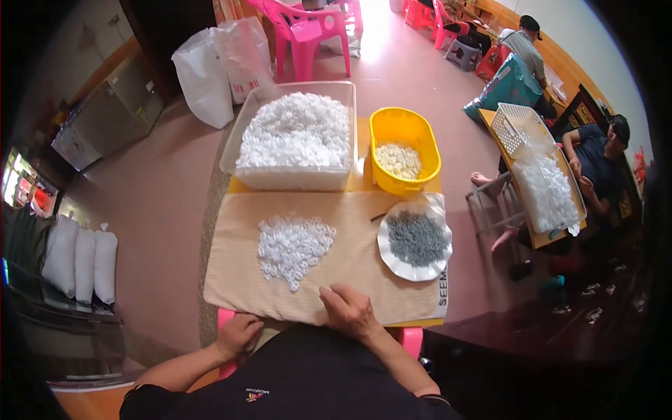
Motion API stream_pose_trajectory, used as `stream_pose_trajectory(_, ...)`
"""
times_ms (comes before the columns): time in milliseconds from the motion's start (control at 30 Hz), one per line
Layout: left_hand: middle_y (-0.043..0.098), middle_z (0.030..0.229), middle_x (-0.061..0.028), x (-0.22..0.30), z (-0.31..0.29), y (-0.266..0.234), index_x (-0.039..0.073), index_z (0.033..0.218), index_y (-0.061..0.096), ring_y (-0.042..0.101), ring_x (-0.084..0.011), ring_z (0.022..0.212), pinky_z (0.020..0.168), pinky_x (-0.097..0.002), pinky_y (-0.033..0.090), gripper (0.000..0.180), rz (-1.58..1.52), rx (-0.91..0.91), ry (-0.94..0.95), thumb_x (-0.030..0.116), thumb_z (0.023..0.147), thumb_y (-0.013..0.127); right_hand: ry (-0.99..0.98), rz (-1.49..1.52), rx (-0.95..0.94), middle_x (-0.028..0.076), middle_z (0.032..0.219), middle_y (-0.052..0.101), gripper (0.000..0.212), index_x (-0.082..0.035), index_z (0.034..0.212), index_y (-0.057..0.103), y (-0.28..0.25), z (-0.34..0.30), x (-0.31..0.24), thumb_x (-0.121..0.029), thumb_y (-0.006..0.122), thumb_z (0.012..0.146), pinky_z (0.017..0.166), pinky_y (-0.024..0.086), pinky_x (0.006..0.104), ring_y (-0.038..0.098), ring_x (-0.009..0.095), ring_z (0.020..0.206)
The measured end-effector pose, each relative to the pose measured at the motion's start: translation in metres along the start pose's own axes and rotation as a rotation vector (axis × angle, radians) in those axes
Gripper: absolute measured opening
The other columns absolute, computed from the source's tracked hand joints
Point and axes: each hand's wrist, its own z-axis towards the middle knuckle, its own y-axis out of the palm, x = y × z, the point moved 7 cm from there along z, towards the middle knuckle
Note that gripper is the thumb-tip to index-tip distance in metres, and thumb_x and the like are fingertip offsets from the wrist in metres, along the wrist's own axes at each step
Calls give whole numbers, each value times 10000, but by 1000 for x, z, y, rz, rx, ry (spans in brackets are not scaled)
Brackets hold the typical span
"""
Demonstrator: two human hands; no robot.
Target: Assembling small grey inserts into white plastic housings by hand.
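My right hand (pixel 350 311) rests curled just below the white rings (pixel 294 248) on the cloth (pixel 360 241), left hand (pixel 240 334) beside its edge (any grip, I cannot tell); light, single pinches suit such small pieces.

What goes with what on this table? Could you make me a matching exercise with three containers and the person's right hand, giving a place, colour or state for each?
Column one:
1. Rectangular box
2. Oval tub
3. Scalloped plate
4. Right hand

Column two:
A. Holds small grey pieces
B. At the near edge of the tan cloth
C. Heaped with white ring-shaped pieces
D. Yellow, with cream-coloured pieces inside

Pairs: 1-C; 2-D; 3-A; 4-B
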Motion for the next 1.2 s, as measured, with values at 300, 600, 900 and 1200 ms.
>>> stream_pose_trajectory(300,606,899,-104,7,5,-7,31,942,626,610,-279,789,671,-357,509,221,-19,100,-57,37,733,697,110,23,26,166,849,632,238,2,995,638,-4,-4,1,29,698,767,580,534,373,653,315,703)
stream_pose_trajectory(600,612,899,-116,6,-2,-13,20,935,628,619,-290,788,672,-359,513,209,-65,167,-19,29,737,690,112,-138,220,126,864,629,187,22,1010,628,-65,26,9,42,663,827,576,488,287,593,194,661)
stream_pose_trajectory(900,612,889,-119,6,-2,-16,21,918,626,623,-286,795,677,-359,518,196,-92,156,-12,43,736,694,-41,-457,503,81,826,625,162,-7,1026,651,-152,109,8,-5,656,864,553,460,248,560,132,655)
stream_pose_trajectory(1200,606,879,-115,4,-5,-14,18,900,621,621,-282,793,679,-356,515,178,-112,172,-13,30,735,688,349,-664,149,153,968,701,330,-76,1143,677,-147,164,151,-226,671,849,746,537,389,688,287,871)
